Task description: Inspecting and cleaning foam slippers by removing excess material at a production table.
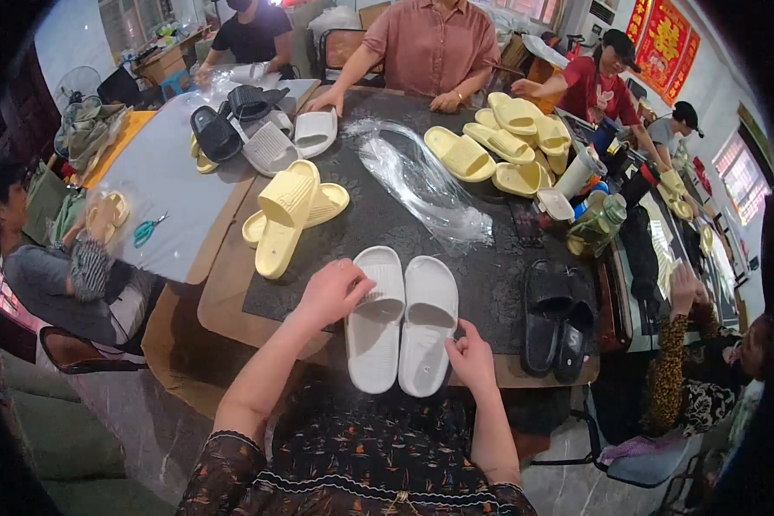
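Note:
Two white slippers [375, 340] lie side by side at the table's near edge, straps away from me and heels toward me. My left hand [334, 291] is at the outer side of the left one, its bent fingertips against the ribbed strap. Against the outer edge of the right white slipper [425, 344], my right hand [471, 354] has thumb and forefinger closed on the rim. A small round sticker shows on that slipper's heel. Beyond my left hand lies a yellow pair [285, 215], one slipper resting across the other. A black pair [559, 318] lies to the right.
Clear plastic bags [421, 185] spread over the dark tabletop mat [378, 224]. Several yellow slippers [512, 129] pile up at the far right, near bottles and jars [598, 224]. Grey and black slippers [271, 148] lie far left, scissors [150, 228] on the left table. Several people work around.

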`<state>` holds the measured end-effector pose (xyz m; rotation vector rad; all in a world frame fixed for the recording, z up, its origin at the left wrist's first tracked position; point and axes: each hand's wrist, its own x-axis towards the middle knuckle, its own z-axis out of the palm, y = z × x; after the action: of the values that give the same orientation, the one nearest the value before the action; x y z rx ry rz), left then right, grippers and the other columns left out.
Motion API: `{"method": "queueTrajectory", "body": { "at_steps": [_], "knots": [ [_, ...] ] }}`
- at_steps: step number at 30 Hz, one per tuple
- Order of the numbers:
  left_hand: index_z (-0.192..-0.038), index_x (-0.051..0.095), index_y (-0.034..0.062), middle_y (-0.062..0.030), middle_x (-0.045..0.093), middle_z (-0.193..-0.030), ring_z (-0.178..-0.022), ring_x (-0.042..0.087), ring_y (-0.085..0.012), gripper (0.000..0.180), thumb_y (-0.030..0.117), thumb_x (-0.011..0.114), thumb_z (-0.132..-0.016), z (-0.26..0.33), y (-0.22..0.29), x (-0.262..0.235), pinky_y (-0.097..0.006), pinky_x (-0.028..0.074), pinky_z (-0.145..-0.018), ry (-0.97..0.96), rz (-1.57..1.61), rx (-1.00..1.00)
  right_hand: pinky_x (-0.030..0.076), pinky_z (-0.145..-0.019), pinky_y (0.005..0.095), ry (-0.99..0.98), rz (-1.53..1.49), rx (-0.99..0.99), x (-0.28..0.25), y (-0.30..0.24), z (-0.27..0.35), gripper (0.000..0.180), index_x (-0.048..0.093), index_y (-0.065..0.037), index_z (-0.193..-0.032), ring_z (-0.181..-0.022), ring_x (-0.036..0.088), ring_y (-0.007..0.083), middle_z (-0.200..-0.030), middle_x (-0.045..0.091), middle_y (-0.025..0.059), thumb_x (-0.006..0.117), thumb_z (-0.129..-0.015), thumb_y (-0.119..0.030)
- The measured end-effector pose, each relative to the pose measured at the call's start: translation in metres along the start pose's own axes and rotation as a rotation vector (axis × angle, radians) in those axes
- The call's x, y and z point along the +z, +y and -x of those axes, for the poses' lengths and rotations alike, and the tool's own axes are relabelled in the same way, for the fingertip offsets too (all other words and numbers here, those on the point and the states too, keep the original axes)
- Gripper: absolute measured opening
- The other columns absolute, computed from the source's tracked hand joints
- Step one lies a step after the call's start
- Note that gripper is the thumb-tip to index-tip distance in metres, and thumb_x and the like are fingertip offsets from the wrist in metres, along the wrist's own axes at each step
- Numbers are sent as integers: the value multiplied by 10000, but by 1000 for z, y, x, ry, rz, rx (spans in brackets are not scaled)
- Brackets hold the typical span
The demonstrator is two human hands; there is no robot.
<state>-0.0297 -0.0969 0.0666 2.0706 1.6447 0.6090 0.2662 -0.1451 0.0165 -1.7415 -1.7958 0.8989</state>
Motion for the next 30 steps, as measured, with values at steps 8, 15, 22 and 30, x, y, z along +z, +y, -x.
{"method": "queueTrajectory", "body": {
  "at_steps": [8,15,22,30],
  "knots": [
    [-848,671,36,-130,608,-949,-964,539,-309,224,242,591,-808,-90,-7,57,-412,455,-843,154,-185,319,483,-633,400,-49,105,-18,-2,-4,-7,514,498,-1,-1223,-665,629,292,-664,621,107,621,-794,-256],
    [-845,705,83,-123,636,-880,-974,527,-322,170,198,607,-767,-103,-6,83,-421,445,-864,77,-144,63,465,-601,324,-51,-107,-16,-20,-2,-18,424,582,-17,-1138,-615,596,191,-656,602,66,662,-781,-231],
    [-880,667,26,-123,658,-802,-744,622,-244,186,192,633,-803,-100,-7,83,-341,484,-695,388,463,7,479,-682,273,199,-435,-234,2,-32,-98,320,621,-3,-1061,-726,611,133,-780,660,79,671,-800,-182],
    [-866,661,31,-128,650,-788,-720,625,-250,168,185,628,-804,-97,-2,85,-343,487,-646,423,492,31,492,-742,264,-25,-535,-254,44,-49,-162,220,664,7,-982,-822,629,129,-894,682,77,661,-814,-134]
  ]
}}
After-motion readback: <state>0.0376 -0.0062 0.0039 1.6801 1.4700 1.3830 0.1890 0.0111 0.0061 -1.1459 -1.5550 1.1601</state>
